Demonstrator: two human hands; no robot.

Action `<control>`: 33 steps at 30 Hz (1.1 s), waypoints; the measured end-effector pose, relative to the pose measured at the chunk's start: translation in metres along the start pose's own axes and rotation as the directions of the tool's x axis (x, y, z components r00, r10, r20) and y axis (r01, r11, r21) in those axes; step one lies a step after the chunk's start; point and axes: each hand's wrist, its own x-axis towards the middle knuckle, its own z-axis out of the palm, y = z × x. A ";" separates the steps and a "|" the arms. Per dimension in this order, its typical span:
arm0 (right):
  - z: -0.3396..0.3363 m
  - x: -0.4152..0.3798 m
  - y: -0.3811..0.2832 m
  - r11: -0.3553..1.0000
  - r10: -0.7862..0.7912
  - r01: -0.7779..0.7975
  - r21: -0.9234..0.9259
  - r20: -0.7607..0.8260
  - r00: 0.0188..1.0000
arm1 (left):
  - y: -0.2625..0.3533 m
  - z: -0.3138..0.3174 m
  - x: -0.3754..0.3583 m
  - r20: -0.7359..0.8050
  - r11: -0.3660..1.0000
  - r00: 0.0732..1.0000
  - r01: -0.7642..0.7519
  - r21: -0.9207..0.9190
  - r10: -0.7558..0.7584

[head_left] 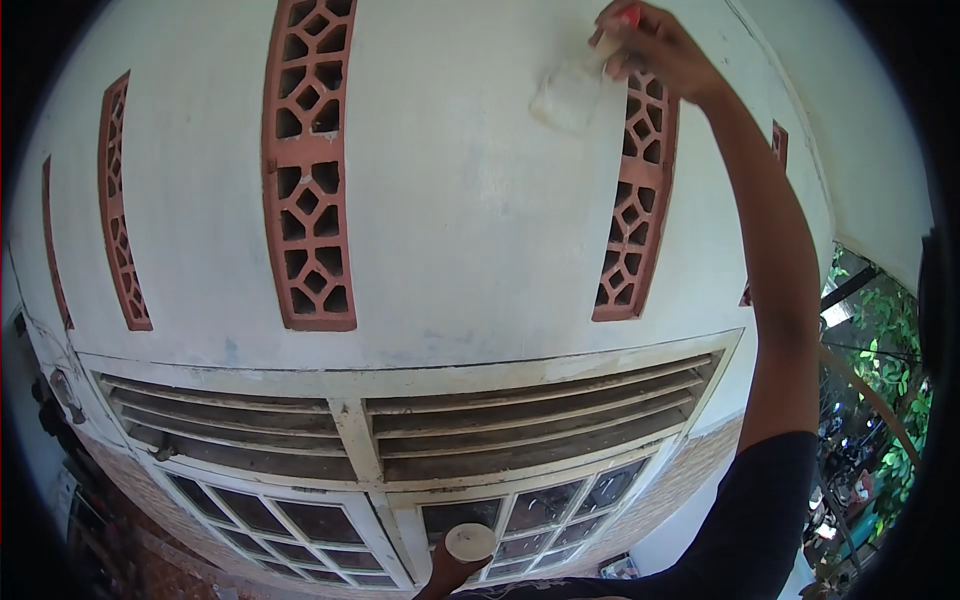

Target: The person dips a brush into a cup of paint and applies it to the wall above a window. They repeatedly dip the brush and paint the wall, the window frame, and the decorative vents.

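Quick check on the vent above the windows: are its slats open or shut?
Open: dark gaps show between the slats on both sides of the middle post.

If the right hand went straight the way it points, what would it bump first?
Probably the white wall. The right hand holds a blurry thing like a brush, which would likely meet it before the fingers. Any gap is hard to tell.

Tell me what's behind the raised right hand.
Behind the right hand is the pale wall. A reddish openwork strip runs up to the hand, which covers its upper part, so where it ends can't be seen.
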 end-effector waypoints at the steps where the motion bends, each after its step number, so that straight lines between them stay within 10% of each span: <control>1: -0.018 0.015 -0.007 0.998 -0.064 0.064 0.026 0.011 0.998 | -0.004 0.003 0.002 -0.017 1.000 1.000 -0.005 -0.004 0.005; 5: -0.057 0.057 -0.033 0.932 -0.356 0.345 -0.113 -0.095 0.930 | -0.001 0.008 0.005 -0.033 0.998 0.999 0.006 0.068 -0.004; 13: -0.015 0.045 -0.025 0.798 -0.501 0.406 -0.445 -0.117 0.857 | 0.022 0.021 0.007 -0.066 0.997 0.997 -0.031 0.074 0.036; 15: 0.003 0.027 -0.012 0.279 -0.739 0.646 -0.711 0.270 0.617 | 0.008 0.027 0.009 -0.063 0.998 0.997 -0.045 0.038 0.048; 23: 0.044 -0.077 -0.015 0.474 -0.622 0.651 -0.593 0.297 0.724 | 0.023 0.041 0.010 -0.052 0.999 0.998 -0.032 0.000 0.032; 25: 0.038 -0.079 -0.014 0.926 -0.360 0.369 -0.074 0.112 0.926 | 0.020 0.044 0.009 -0.072 1.000 0.997 -0.028 -0.001 0.027; 33: -0.010 0.023 -0.011 0.978 -0.205 0.208 0.016 -0.087 0.975 | 0.009 0.054 0.015 -0.084 0.999 0.995 -0.054 0.004 0.054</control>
